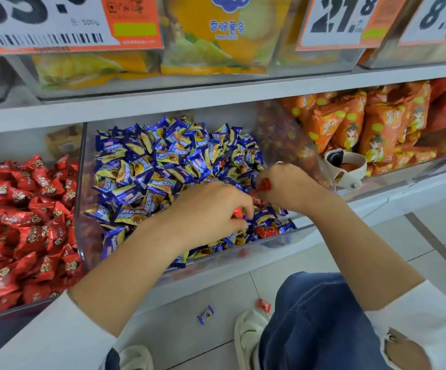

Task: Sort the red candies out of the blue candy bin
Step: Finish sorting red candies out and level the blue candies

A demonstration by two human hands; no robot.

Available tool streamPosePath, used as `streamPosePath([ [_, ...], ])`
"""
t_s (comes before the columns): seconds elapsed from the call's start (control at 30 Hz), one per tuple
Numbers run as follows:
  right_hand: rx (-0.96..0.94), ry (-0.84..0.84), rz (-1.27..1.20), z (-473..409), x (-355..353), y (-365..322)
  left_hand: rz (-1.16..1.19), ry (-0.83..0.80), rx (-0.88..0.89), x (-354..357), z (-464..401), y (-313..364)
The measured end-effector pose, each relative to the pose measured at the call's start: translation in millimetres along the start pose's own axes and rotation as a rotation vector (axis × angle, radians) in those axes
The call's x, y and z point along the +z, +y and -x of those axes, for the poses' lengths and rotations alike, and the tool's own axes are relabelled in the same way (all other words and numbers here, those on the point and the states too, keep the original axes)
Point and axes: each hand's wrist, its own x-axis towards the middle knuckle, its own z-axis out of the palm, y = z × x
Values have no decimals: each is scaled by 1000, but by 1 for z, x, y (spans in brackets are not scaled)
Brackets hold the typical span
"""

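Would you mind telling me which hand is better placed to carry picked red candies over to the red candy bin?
Probably the left hand: it pinches a red candy and lies nearer the red candy bin, which stands left of the blue candy bin. The right hand is farther.

Under your fingers lie blue-and-yellow candies (pixel 141 166); a red candy (pixel 266 231) sits just past your left fingertips (pixel 243 222), and another red one (pixel 264 183) shows at your right hand (pixel 288 188), its pattern too blurred to read.
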Motion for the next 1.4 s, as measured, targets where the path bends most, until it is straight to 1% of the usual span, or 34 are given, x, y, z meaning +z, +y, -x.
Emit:
streamPosePath([
  [0.1, 60, 147, -71, 6, -8, 5, -58, -175, 109, 10, -28, 14],
  [0.17, 88, 205, -138, 11, -11, 5, -122, -242, 147, 18, -41, 20],
  [0.23, 84, 229, -140, 14, -12, 4, -213, -262, 163, 25, -49, 23],
  [0.3, 76, 238, -139, 16, -13, 4, -237, -235, 156, 30, -51, 22],
  [0.37, 71, 248, -157, 18, -14, 4, -184, -164, 109, 26, -44, 17],
  [0.47, 23, 278, -142, 22, -13, 2, -95, 11, 1, 1, -18, 4],
  [0.57, -52, 278, -226, 28, -14, -8, -9, 220, -94, -32, 32, -14],
  [0.63, -101, 268, -299, 34, -14, -20, 99, 381, -165, -48, 73, -32],
  [0.73, -182, 259, -489, 46, -16, -49, 287, 641, -354, -56, 129, -68],
  [0.8, -226, 244, -646, 52, -21, -80, 401, 818, -502, -57, 158, -94],
  [0.9, -323, 219, -761, 51, -22, -140, 527, 945, -735, -54, 191, -128],
  [0.93, -356, 211, -787, 48, -22, -162, 558, 985, -788, -53, 198, -136],
  [1.0, -430, 195, -802, 38, -20, -207, 601, 1033, -833, -51, 208, -145],
  [1.1, -526, 202, -674, 18, -18, -269, 611, 1016, -814, -49, 213, -146],
  [1.17, -563, 145, -478, 5, -14, -294, 647, 972, -807, -49, 214, -147],
  [1.23, -574, 32, -198, -4, -5, -301, 631, 919, -863, -49, 214, -149],
  [1.27, -579, 11, -119, -5, -2, -298, 594, 917, -895, -50, 214, -150],
  [1.3, -600, 31, -109, -1, -1, -293, 552, 933, -905, -51, 213, -148],
  [1.33, -636, 82, -157, 4, -1, -285, 503, 948, -896, -51, 210, -145],
  [1.4, -716, 223, -306, 18, -7, -263, 398, 927, -825, -52, 201, -134],
])
